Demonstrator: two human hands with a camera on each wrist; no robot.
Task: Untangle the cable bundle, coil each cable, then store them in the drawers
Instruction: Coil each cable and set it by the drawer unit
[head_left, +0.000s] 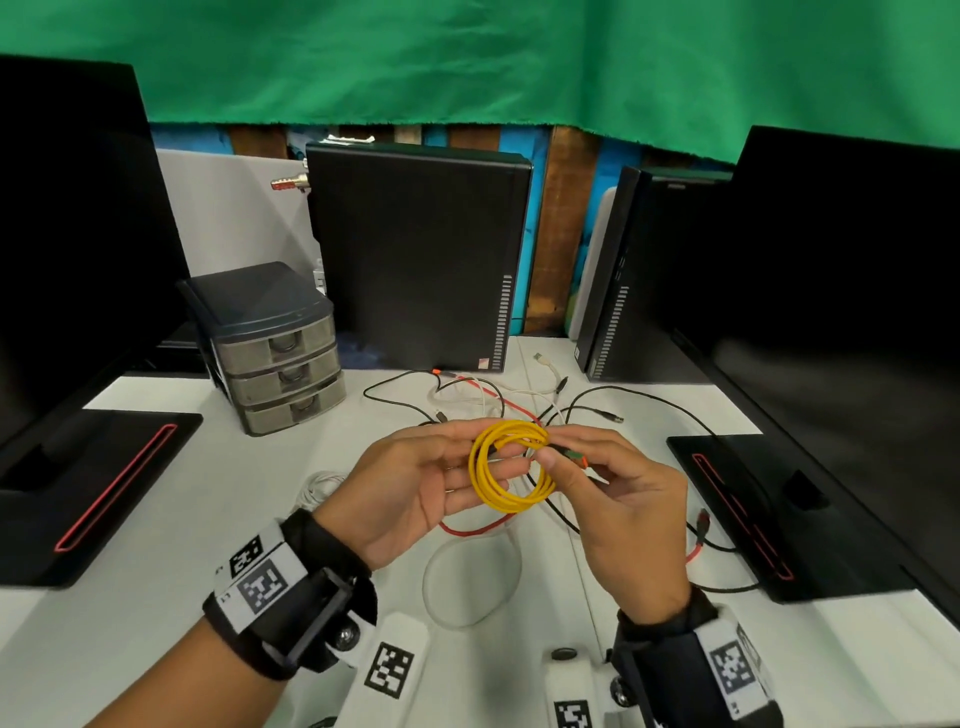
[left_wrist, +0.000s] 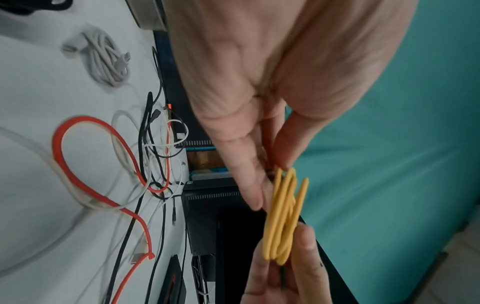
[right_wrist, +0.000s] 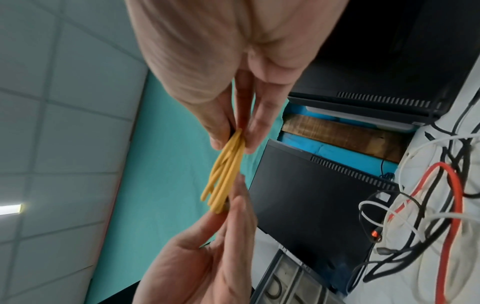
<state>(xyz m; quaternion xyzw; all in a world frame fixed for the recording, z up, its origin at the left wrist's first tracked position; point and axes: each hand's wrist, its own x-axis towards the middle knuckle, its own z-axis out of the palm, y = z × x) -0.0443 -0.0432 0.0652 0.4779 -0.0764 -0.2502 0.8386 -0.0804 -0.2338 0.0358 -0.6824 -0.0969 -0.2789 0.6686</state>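
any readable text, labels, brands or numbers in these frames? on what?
No readable words or numbers in any view.
Wrist bands: black-and-white square marker patterns only, no letters.
Black computer tower: small sticker at its lower right corner, too small to read.
Second tower: small label near its base, too blurred to read.
Drawer unit: no lettering visible.

Head camera, worn above the desk, looks forward and down at the white tabletop (head_left: 156, 519), with both hands at mid-frame centre and green cloth backdrop (head_left: 519, 62) across the top. The left wrist camera sits very close behind the left hand (left_wrist: 272, 82), filling the upper centre; the tabletop runs down its left side. The right wrist camera, equally close behind the right hand (right_wrist: 233, 61), shows the tabletop at right. All three share the coiled yellow rubber-sheathed cable (head_left: 511, 467).
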